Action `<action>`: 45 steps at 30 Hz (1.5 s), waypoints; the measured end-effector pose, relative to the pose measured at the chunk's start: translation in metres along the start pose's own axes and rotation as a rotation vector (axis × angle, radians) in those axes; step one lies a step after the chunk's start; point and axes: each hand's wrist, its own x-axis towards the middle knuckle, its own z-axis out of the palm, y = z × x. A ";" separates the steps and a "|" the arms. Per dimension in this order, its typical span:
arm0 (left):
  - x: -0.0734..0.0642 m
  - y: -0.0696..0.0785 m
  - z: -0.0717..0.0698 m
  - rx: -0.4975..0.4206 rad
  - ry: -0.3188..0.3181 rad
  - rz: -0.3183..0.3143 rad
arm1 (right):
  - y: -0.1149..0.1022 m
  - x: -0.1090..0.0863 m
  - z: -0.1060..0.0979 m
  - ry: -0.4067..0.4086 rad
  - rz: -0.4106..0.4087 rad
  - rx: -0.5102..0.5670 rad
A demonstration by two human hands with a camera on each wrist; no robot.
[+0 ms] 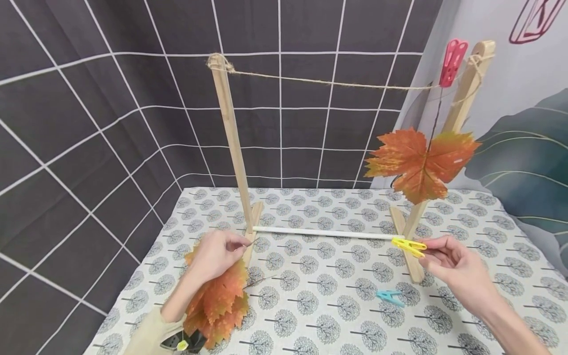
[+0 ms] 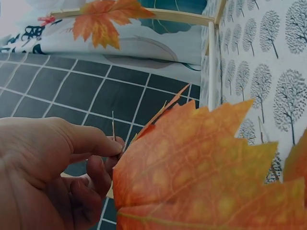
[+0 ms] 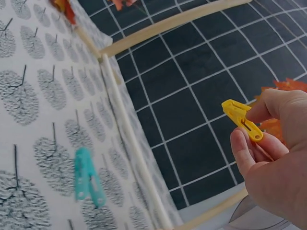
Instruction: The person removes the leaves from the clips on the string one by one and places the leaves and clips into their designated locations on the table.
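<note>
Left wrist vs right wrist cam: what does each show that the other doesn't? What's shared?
Left wrist only: the pink clip, small at upper left, and a close view of the left hand pinching a thin stem.

Right wrist only: the right hand holding the yellow clip, and the teal clip on the cloth.

Both: orange leaves, white rod, wooden stand parts, tree-print cloth and dark grid backdrop.

Smooth plastic clothespin (image 1: 408, 246), rough fibrous twine (image 1: 328, 82), matt wooden posts (image 1: 232, 143).
</note>
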 end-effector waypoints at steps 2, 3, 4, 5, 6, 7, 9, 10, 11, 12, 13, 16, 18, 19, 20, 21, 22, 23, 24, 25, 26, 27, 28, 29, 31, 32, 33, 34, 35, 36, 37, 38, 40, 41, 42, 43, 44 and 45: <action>-0.002 -0.002 0.001 0.013 -0.007 0.000 | 0.006 -0.003 0.000 -0.004 0.007 0.014; -0.003 -0.003 0.002 0.011 -0.014 0.000 | 0.008 -0.005 0.000 -0.004 0.013 0.012; -0.004 -0.003 0.003 0.008 -0.017 -0.002 | 0.011 -0.006 0.000 0.000 0.022 0.002; -0.005 -0.004 0.003 0.011 -0.017 -0.001 | 0.013 -0.008 -0.001 0.006 0.039 -0.011; -0.006 -0.005 0.004 0.014 -0.015 0.002 | 0.015 -0.009 -0.001 0.012 0.054 -0.026; -0.007 -0.006 0.005 0.018 -0.014 0.000 | 0.018 -0.011 0.000 0.018 0.069 -0.037; -0.009 -0.008 0.006 0.029 -0.011 0.007 | 0.022 -0.015 0.000 0.032 0.096 -0.050; -0.010 -0.009 0.007 0.035 -0.007 0.010 | 0.025 -0.017 0.000 0.039 0.102 -0.052; -0.011 -0.010 0.008 0.042 -0.003 0.015 | 0.028 -0.018 0.000 0.042 0.106 -0.042; -0.012 -0.011 0.009 0.041 -0.004 0.012 | 0.030 -0.020 0.000 0.045 0.109 -0.030; -0.013 -0.012 0.009 0.040 -0.005 0.009 | 0.033 -0.022 0.000 0.046 0.110 -0.015; -0.015 -0.014 0.011 0.023 -0.015 -0.004 | 0.039 -0.027 0.000 0.045 0.121 -0.002; -0.016 -0.014 0.012 0.015 -0.022 -0.017 | 0.043 -0.031 -0.001 0.050 0.141 -0.006; -0.016 -0.014 0.013 0.012 -0.023 -0.021 | 0.045 -0.033 -0.001 0.055 0.151 -0.016; -0.016 -0.015 0.013 0.010 -0.025 -0.026 | 0.047 -0.034 -0.001 0.060 0.160 -0.024; -0.016 -0.015 0.014 0.008 -0.027 -0.030 | 0.049 -0.035 -0.001 0.066 0.167 -0.032; -0.016 -0.015 0.015 0.007 -0.026 -0.032 | 0.051 -0.037 -0.002 0.074 0.178 -0.038; -0.017 -0.015 0.015 0.008 -0.026 -0.033 | 0.053 -0.038 -0.002 0.080 0.183 -0.037; -0.017 -0.016 0.016 0.009 -0.026 -0.034 | 0.055 -0.040 -0.003 0.089 0.189 -0.033; -0.017 -0.016 0.017 0.009 -0.027 -0.038 | 0.057 -0.041 -0.003 0.098 0.201 -0.030; -0.017 -0.016 0.017 0.011 -0.029 -0.041 | 0.059 -0.043 -0.004 0.105 0.206 -0.015; -0.018 -0.017 0.018 0.010 -0.033 -0.049 | 0.061 -0.044 -0.004 0.114 0.217 -0.004; -0.018 -0.017 0.019 0.010 -0.036 -0.054 | 0.063 -0.045 -0.004 0.126 0.228 0.007; -0.019 -0.018 0.019 0.010 -0.040 -0.058 | 0.065 -0.047 -0.005 0.134 0.238 0.011; -0.020 -0.019 0.021 0.004 -0.048 -0.067 | 0.068 -0.048 -0.005 0.152 0.259 0.028; -0.020 -0.020 0.022 -0.001 -0.054 -0.072 | 0.069 -0.049 -0.005 0.159 0.265 0.036; -0.021 -0.021 0.023 -0.007 -0.058 -0.075 | 0.071 -0.050 -0.005 0.165 0.273 0.040; -0.021 -0.022 0.024 -0.006 -0.060 -0.073 | 0.072 -0.051 -0.005 0.170 0.273 0.052; -0.022 -0.023 0.025 -0.012 -0.066 -0.076 | 0.074 -0.051 -0.005 0.170 0.274 0.064; -0.022 -0.024 0.026 -0.017 -0.070 -0.079 | 0.075 -0.052 -0.005 0.172 0.275 0.073; -0.022 -0.025 0.028 -0.019 -0.074 -0.083 | 0.077 -0.052 -0.005 0.171 0.277 0.079; -0.022 -0.025 0.029 -0.022 -0.076 -0.086 | 0.078 -0.052 -0.005 0.172 0.279 0.078; -0.022 -0.027 0.031 -0.031 -0.078 -0.093 | 0.080 -0.053 -0.005 0.173 0.289 0.068; -0.022 -0.027 0.031 -0.038 -0.081 -0.099 | 0.082 -0.053 -0.006 0.176 0.299 0.061; -0.023 -0.028 0.032 -0.039 -0.080 -0.101 | 0.083 -0.053 -0.006 0.180 0.311 0.056; -0.023 -0.028 0.033 -0.038 -0.079 -0.102 | 0.083 -0.054 -0.006 0.185 0.322 0.056; -0.023 -0.029 0.034 -0.045 -0.080 -0.107 | 0.084 -0.055 -0.006 0.188 0.332 0.050; -0.024 -0.029 0.034 -0.051 -0.083 -0.110 | 0.085 -0.055 -0.007 0.191 0.341 0.043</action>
